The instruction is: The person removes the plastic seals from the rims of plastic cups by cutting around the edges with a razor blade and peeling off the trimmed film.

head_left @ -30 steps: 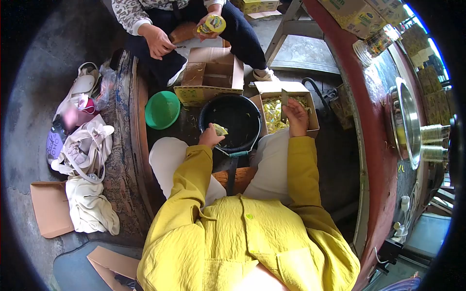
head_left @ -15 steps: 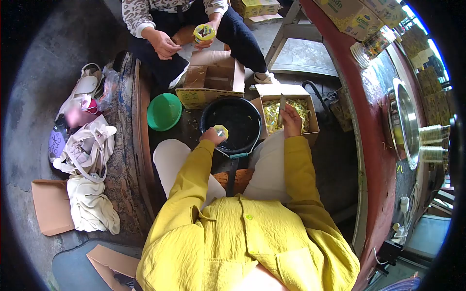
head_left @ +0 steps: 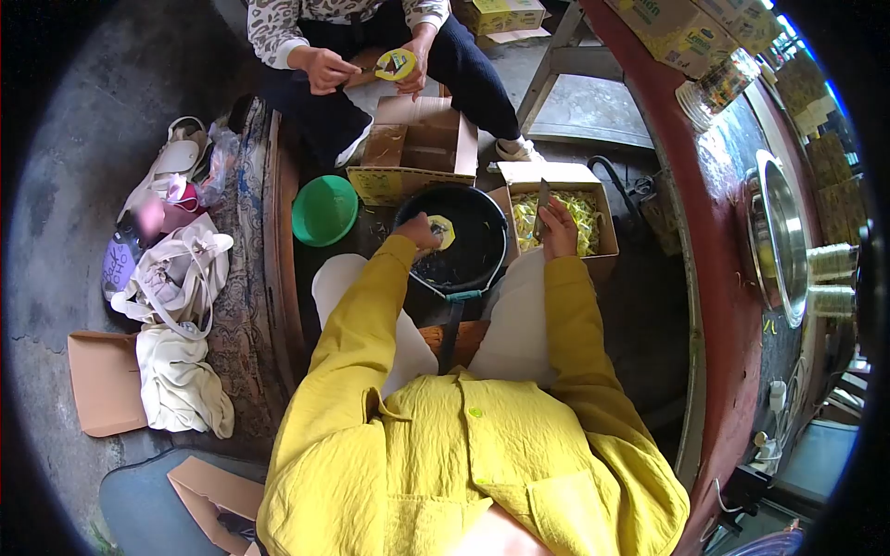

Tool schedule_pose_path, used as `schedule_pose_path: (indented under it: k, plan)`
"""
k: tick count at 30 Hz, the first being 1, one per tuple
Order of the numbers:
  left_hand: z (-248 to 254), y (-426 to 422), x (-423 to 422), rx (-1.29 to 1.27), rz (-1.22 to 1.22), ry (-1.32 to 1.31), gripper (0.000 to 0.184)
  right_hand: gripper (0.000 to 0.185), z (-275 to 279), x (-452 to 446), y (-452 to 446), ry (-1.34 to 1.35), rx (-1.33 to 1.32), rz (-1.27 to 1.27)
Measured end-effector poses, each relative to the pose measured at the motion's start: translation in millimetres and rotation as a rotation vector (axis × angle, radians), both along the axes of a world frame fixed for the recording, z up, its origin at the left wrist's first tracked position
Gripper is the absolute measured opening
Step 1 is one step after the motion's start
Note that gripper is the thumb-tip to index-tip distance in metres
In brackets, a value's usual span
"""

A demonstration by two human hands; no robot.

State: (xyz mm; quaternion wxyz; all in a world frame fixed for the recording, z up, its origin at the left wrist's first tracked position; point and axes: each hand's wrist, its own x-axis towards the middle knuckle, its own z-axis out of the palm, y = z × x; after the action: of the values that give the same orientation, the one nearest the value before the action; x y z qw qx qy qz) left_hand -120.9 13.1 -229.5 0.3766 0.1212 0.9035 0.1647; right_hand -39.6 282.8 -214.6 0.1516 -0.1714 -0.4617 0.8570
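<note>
My left hand (head_left: 422, 233) is closed around a small round tub with a yellow rim (head_left: 445, 233), over the near-left part of a black bucket (head_left: 479, 272). A knife (head_left: 542, 209) with a flat grey blade points upward in my right hand (head_left: 559, 229), whose fingers wrap its lower end. That hand is above the right side of an open carton (head_left: 603, 218) filled with yellow-and-clear wrapped pieces (head_left: 582, 211). Across from me, a co-worker holds a similar yellow-rimmed tub (head_left: 395, 65) in one hand and has the other hand (head_left: 326, 70) close to its edge.
An open cardboard box (head_left: 382, 146) stands beyond the bucket, and a green basin (head_left: 324, 211) lies left of it. Bags (head_left: 181, 269) and cloth (head_left: 181, 385) lie at left. A red-edged counter (head_left: 728, 371) with a metal bowl (head_left: 783, 241) runs along the right.
My left hand has moved slightly further over the bucket with the tub, which is turned. The co-worker's free hand has come up to their tub. The view has shifted a little.
</note>
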Motion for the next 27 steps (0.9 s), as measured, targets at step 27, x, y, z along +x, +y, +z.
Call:
schedule_pose_path:
  k: [27]
  plan:
    - [-20.9,23.5,64.7,-0.303,-0.123,0.123,0.033,0.035,5.8,2.4,-6.9,0.005,0.05,0.047]
